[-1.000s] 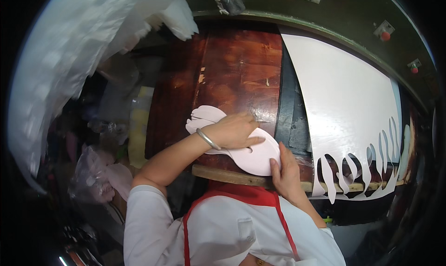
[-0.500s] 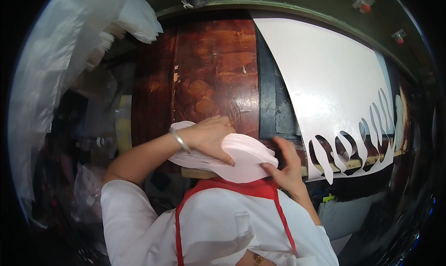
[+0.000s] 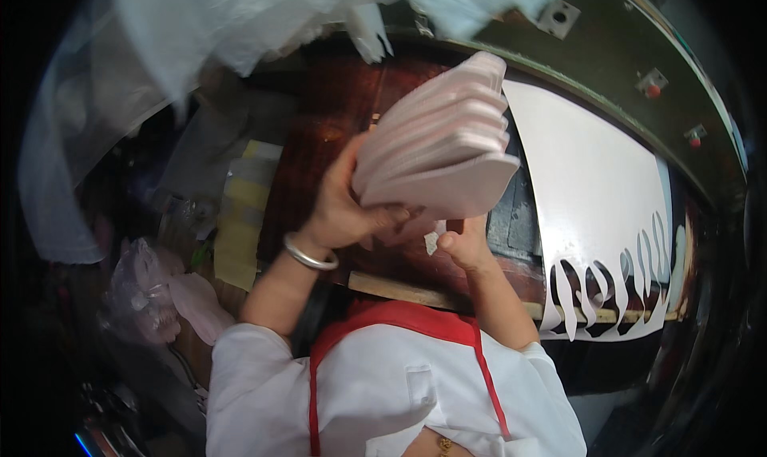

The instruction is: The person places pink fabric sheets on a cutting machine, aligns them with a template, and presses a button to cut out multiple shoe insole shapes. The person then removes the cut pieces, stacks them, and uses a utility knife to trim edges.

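A thick stack of pale pink insoles (image 3: 435,149) is raised off the table and tilted, its layers fanned apart at the far right end. My left hand (image 3: 339,205) is closed round its near left end, thumb across the lower face, a silver bangle at the wrist. Just under the stack's near right edge is my right hand (image 3: 471,253). Its thumb shows, while most of its fingers are hidden behind the insoles, so its grip is unclear. Beside that thumb appears a small whitish scrap (image 3: 431,242); whether it is held cannot be told.
A white sheet (image 3: 599,177) with curved cut-outs along its near edge covers the table's right side. Dark red wooden boards (image 3: 335,97) lie under the stack. Plastic bags (image 3: 240,17) hang at the upper left. A green machine beam (image 3: 607,49) runs along the back.
The stack has been lifted from the table's near edge, swung up and fanned. My left hand has turned with it, and my right hand has moved from its right edge to below it.
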Available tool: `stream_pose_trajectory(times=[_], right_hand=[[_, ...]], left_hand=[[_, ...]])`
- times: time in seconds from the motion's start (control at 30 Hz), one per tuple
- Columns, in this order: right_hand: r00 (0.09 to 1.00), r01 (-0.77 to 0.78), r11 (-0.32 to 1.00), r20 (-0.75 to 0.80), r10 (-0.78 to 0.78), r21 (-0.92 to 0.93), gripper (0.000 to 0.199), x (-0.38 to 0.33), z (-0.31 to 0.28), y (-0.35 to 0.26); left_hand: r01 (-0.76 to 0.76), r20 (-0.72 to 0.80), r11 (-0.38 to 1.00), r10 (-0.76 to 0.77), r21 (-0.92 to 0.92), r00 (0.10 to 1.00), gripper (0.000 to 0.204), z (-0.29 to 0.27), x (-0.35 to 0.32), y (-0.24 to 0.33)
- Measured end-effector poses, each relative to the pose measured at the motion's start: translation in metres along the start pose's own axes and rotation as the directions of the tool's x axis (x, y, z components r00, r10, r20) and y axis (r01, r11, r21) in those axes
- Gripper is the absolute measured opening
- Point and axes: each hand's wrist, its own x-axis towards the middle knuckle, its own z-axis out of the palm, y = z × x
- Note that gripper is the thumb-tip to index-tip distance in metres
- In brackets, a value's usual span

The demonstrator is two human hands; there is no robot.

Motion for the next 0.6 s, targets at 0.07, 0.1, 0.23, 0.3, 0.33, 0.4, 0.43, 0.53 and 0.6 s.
stream_pose_trajectory(times=[0.07, 0.1, 0.23, 0.3, 0.33, 0.4, 0.43, 0.53, 0.6], right_hand=[[0.981, -0.186, 0.979, 0.067, 0.181, 0.085, 0.106, 0.005, 0.008, 0.015], [0.964, -0.265, 0.959, 0.053, 0.261, 0.097, 0.100, 0.007, 0.010, 0.023], [0.994, 0.044, 0.980, 0.088, -0.062, 0.192, 0.087, 0.014, 0.010, 0.050], [0.994, -0.056, 0.971, 0.106, 0.032, 0.232, 0.090, 0.020, 0.006, 0.058], [0.991, -0.103, 0.965, 0.102, 0.081, 0.240, 0.089, 0.023, 0.003, 0.061], [0.989, -0.116, 0.968, 0.115, 0.092, 0.222, 0.088, 0.025, -0.004, 0.063], [0.988, -0.118, 0.970, 0.118, 0.094, 0.212, 0.087, 0.024, -0.008, 0.062], [0.989, -0.116, 0.978, 0.113, 0.098, 0.172, 0.085, 0.016, -0.014, 0.060], [0.992, -0.105, 0.986, 0.087, 0.094, 0.129, 0.084, 0.010, -0.014, 0.057]], left_hand=[[-0.049, -0.036, 0.997, 0.046, -0.066, 0.998, 0.107, 0.009, -0.011, -0.024], [-0.123, -0.042, 0.992, 0.121, -0.038, 0.992, 0.116, 0.012, -0.015, -0.034], [-0.243, -0.062, 0.970, 0.241, -0.020, 0.969, 0.140, 0.014, -0.028, -0.055], [-0.371, -0.066, 0.927, 0.373, 0.047, 0.925, 0.141, 0.014, -0.030, -0.057], [-0.318, -0.081, 0.940, 0.329, 0.121, 0.941, 0.142, 0.015, -0.031, -0.057], [-0.133, -0.208, 0.980, 0.101, -0.148, 0.973, 0.139, 0.018, -0.032, -0.060], [-0.152, -0.262, 0.984, 0.122, -0.096, 0.957, 0.137, 0.020, -0.034, -0.064], [-0.211, -0.297, 0.973, 0.229, 0.094, 0.927, 0.108, 0.020, -0.039, -0.077], [-0.194, -0.277, 0.979, 0.203, 0.060, 0.939, 0.090, 0.017, -0.044, -0.083]])
